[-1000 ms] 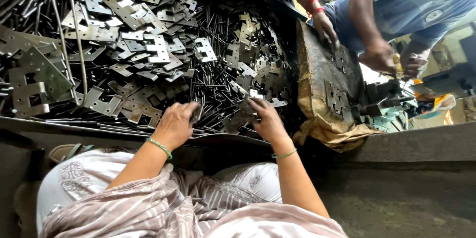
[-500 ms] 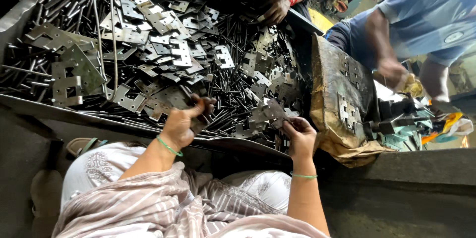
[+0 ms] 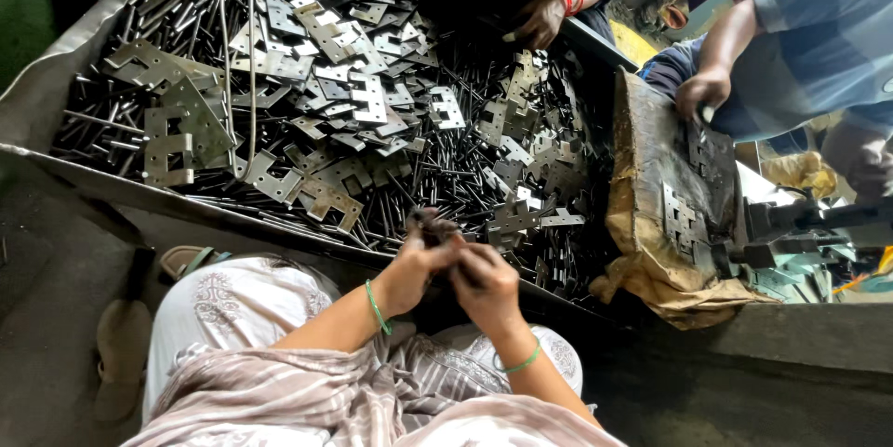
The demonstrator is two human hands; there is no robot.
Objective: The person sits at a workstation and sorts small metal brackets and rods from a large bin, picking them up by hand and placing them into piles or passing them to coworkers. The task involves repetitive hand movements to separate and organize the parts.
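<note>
No printed label or sign shows. At about 3 o'clock a torn brown paper sack stands open, crumpled at its lower edge, with a few grey hinge plates lying against its inner face.

The small dark metal part sits just below the middle of the view, at the near edge of the heap, between the two hands. It is grey-black and dull; its exact shape cannot be made out. The left hand has its grip pressed around the part from the 8 o'clock side, fingers closed on it. The right hand meets it from 4 o'clock, fingertips pinched together against the same piece and touching the left hand. Each wrist bears a thin green bangle.

From 9 to 1 o'clock spreads a big pile of flat steel hinge leaves, pale grey with punched holes, mixed with thin dark steel pins lying every way. The pile rests in a shallow sheet-metal tray whose near rim runs across in front of the knees, close under the hands.

At 12 to 2 o'clock, other people's hands are at the far side: one with red bangles on the tray rim, another gripping the top of the sack. A dark machine part juts in at 3 o'clock.
</note>
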